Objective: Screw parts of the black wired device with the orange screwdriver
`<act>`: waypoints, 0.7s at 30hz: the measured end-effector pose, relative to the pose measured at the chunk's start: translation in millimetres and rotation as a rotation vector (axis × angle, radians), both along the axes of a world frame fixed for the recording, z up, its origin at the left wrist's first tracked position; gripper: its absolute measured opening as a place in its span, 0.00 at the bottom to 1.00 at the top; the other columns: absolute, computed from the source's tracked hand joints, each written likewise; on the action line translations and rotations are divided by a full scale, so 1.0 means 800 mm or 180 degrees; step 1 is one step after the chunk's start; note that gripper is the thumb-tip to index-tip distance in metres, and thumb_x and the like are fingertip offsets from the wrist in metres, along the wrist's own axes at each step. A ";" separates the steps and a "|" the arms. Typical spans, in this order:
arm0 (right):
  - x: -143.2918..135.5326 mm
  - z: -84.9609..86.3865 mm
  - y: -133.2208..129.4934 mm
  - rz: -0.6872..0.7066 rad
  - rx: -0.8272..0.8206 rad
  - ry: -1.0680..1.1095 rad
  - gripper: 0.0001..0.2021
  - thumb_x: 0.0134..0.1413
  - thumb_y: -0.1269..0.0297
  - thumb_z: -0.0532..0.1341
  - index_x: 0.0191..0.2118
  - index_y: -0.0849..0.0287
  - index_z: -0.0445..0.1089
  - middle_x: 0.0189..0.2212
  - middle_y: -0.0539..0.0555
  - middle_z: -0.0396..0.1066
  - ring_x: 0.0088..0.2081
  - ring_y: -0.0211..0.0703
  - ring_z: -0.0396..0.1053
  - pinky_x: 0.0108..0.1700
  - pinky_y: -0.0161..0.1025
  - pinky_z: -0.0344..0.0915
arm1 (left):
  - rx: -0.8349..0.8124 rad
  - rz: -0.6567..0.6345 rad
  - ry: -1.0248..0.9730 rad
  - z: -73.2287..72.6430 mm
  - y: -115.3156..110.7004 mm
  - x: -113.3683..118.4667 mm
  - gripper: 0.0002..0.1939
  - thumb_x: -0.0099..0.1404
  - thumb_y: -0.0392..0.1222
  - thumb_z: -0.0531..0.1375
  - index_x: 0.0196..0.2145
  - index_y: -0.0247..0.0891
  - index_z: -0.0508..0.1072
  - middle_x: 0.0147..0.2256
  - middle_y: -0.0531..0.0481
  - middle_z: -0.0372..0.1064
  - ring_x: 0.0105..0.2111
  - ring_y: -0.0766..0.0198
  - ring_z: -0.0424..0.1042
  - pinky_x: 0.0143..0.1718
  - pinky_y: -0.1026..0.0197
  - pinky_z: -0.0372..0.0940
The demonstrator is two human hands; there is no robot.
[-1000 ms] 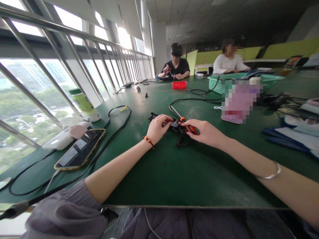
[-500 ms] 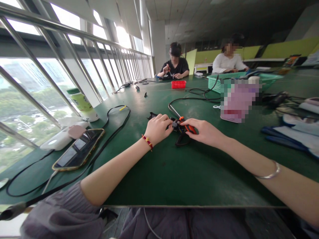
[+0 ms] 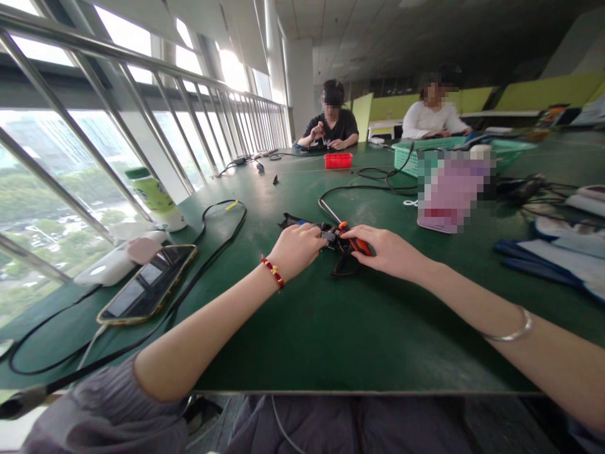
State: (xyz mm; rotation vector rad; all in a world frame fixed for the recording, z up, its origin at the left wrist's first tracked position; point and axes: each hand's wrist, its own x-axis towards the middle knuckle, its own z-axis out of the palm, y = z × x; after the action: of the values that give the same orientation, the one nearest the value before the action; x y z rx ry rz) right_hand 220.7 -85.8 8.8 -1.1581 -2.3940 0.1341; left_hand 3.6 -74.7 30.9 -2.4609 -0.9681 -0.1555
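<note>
On the green table [image 3: 331, 328], both hands' grips close on a black part [image 3: 326, 236] lying left-right.

Green table [image 3: 331, 328]: wide bare stretch between the near edge and both hands, open for passage. Left hand [image 3: 297, 250] and right hand [image 3: 385, 251] close in on a small black part [image 3: 331, 238] from either side; little gap between them. Left flank blocked by phone [image 3: 149, 284], black cable [image 3: 222, 230] looping past it, and cup [image 3: 154, 195] by the rail. Right flank crowded: pink blurred object [image 3: 454, 189], blue items [image 3: 553, 258]. Far centre: red box [image 3: 338, 160], green basket [image 3: 411, 157], more cable [image 3: 373, 183]
</note>
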 end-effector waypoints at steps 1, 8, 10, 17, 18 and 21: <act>0.000 0.000 0.000 0.0000 -0.0006 -0.0002 0.19 0.51 0.67 0.56 0.50 0.56 0.64 0.50 0.53 0.66 0.46 0.46 0.69 0.49 0.45 0.66 | -0.0016 -0.0100 0.0044 -0.001 -0.001 0.001 0.09 0.62 0.33 0.54 0.35 0.38 0.75 0.35 0.48 0.71 0.39 0.60 0.69 0.35 0.61 0.62; -0.001 0.003 -0.002 -0.0017 -0.0032 -0.0020 0.19 0.51 0.67 0.55 0.50 0.57 0.64 0.51 0.53 0.66 0.47 0.46 0.68 0.50 0.45 0.65 | -0.0286 -0.0101 0.0438 -0.008 -0.002 0.009 0.09 0.62 0.30 0.54 0.33 0.34 0.75 0.35 0.45 0.71 0.38 0.60 0.69 0.33 0.61 0.63; -0.001 0.003 -0.002 -0.0014 -0.0034 -0.0027 0.19 0.51 0.67 0.55 0.50 0.57 0.64 0.51 0.54 0.66 0.47 0.46 0.69 0.50 0.45 0.65 | -0.0353 -0.0052 0.0485 -0.006 -0.003 0.010 0.09 0.62 0.29 0.54 0.34 0.33 0.75 0.35 0.44 0.71 0.38 0.59 0.69 0.33 0.61 0.64; 0.000 0.002 -0.002 0.0028 0.0043 0.0017 0.18 0.51 0.67 0.55 0.50 0.56 0.64 0.51 0.54 0.66 0.47 0.47 0.69 0.50 0.45 0.66 | -0.0320 -0.0036 0.0272 -0.011 0.001 0.007 0.09 0.63 0.29 0.52 0.35 0.32 0.72 0.37 0.44 0.70 0.41 0.59 0.68 0.36 0.61 0.66; 0.000 0.002 -0.002 0.0036 0.0048 0.0019 0.18 0.51 0.67 0.55 0.50 0.56 0.64 0.51 0.54 0.66 0.46 0.47 0.69 0.49 0.46 0.66 | -0.0309 -0.0005 0.0219 -0.013 0.002 0.007 0.09 0.63 0.29 0.51 0.36 0.33 0.71 0.38 0.44 0.70 0.41 0.58 0.68 0.36 0.61 0.66; 0.000 0.002 -0.001 0.0041 0.0033 -0.0008 0.19 0.51 0.67 0.55 0.50 0.56 0.64 0.51 0.54 0.66 0.47 0.47 0.69 0.49 0.45 0.66 | -0.0246 0.0005 0.0048 -0.016 0.004 0.008 0.10 0.63 0.30 0.50 0.37 0.33 0.70 0.38 0.44 0.69 0.42 0.57 0.67 0.34 0.61 0.66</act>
State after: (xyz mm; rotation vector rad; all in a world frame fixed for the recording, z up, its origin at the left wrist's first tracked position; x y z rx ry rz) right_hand 220.6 -86.6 10.4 -1.1391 -2.4021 0.1244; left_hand 9.9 -71.8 17.7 -2.5277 -0.9869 -0.1006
